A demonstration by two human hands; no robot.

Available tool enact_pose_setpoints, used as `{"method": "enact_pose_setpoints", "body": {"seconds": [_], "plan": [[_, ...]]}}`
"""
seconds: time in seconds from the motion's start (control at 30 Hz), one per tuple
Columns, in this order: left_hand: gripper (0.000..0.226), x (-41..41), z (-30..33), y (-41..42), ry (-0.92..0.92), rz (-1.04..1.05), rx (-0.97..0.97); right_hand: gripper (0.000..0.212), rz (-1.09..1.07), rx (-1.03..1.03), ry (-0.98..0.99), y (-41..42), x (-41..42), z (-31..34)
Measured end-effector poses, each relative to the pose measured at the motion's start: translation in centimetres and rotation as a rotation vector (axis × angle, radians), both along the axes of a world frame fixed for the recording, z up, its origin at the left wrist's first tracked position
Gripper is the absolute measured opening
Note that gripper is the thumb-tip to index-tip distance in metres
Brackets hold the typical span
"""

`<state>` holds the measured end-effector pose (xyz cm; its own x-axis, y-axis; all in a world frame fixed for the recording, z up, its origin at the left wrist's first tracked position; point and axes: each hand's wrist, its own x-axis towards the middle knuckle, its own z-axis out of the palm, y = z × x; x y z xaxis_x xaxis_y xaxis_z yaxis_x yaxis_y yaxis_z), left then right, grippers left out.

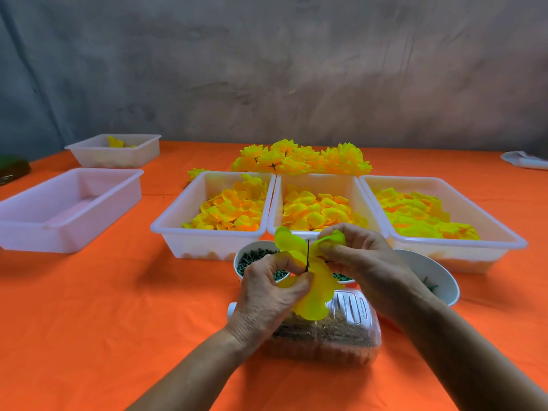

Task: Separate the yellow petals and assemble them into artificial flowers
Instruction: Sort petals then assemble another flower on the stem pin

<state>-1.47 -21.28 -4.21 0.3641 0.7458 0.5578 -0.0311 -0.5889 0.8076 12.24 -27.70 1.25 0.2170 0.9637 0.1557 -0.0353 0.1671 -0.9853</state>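
Mid-assembly, centre-low in frame: left hand point(274, 287) pinches the base of a thin dark stem point(308, 255) with yellow petals point(311, 304) already stacked on it, holding it upright, probably so the next layer can slide down. Right hand point(360, 255) pinches another petal piece point(333, 238) just beside the stem tip, likely lining its hole up to thread on. Hands are close together, both clamped on flower parts. Three petal trays point(207, 249) sit in a row just behind, within easy reach, sorted stock by the look of it. Finished flowers point(302, 158) are piled behind the trays. Bowl of small green parts point(252, 258) is right under the hands; a second bowl point(436, 280) lies lower right. Clear container point(335, 336) lies on the orange worktop point(103, 321) beneath the hands. Two more trays sit at frame left.
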Motion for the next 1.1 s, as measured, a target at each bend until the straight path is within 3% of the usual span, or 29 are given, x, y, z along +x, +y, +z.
{"method": "enact_pose_setpoints", "body": {"seconds": [0.13,0.47,0.7,0.87,1.1], "plan": [[0.020,-0.1,-0.1,0.1,0.029,0.007,-0.020,0.003,-0.021,0.037,0.075,0.3,0.2,0.4],[0.014,-0.1,0.3,-0.3,0.003,0.022,-0.007,0.005,0.044,0.075,0.002,0.2,-0.7,0.7],[0.015,0.0,0.1,-0.2,0.007,0.037,-0.024,0.030,0.067,0.107,0.038,-0.3,-0.8,0.5],[0.039,-0.1,0.0,-0.1,0.057,0.077,0.047,0.020,0.030,0.070,0.119,0.0,-0.8,0.5],[0.019,-0.1,0.1,-0.1,0.042,0.004,-0.059,0.008,-0.027,0.005,0.123,0.7,-0.4,0.9]]}}
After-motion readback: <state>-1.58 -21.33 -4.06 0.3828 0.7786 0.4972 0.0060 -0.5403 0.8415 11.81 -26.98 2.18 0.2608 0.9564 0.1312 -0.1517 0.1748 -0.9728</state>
